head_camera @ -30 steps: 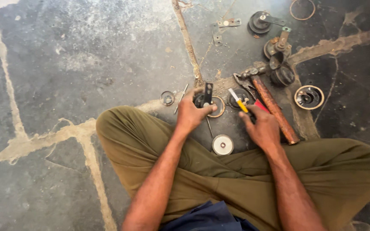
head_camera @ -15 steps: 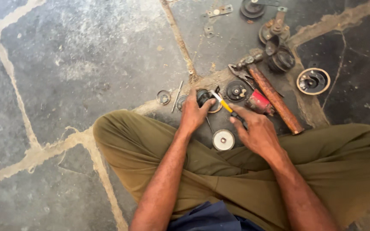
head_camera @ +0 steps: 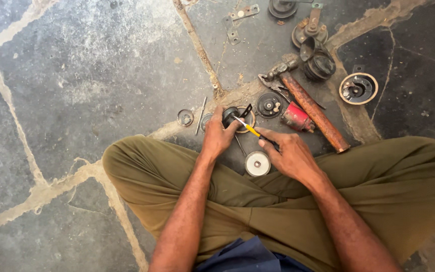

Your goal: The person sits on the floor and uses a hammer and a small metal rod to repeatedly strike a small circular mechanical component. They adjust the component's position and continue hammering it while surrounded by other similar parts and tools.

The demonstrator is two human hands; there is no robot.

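Observation:
I sit cross-legged on a stone floor. My left hand (head_camera: 217,135) grips a small black round part (head_camera: 231,115) that rests on the floor just past my shins. My right hand (head_camera: 289,153) holds a yellow-handled screwdriver (head_camera: 251,130), its tip pointing left into that black part. A white round disc (head_camera: 257,163) lies between my hands, close to my legs.
A hammer with a rusty handle (head_camera: 312,109), a red cylinder (head_camera: 297,117), a black disc (head_camera: 269,105), a ringed round part (head_camera: 359,88) and several dark metal parts (head_camera: 317,58) lie ahead to the right. A small ring (head_camera: 185,117) and a thin rod (head_camera: 200,115) lie to the left.
My right hand has brought the screwdriver leftward from beside the hammer to the black part in my left hand. The camera has tilted slightly.

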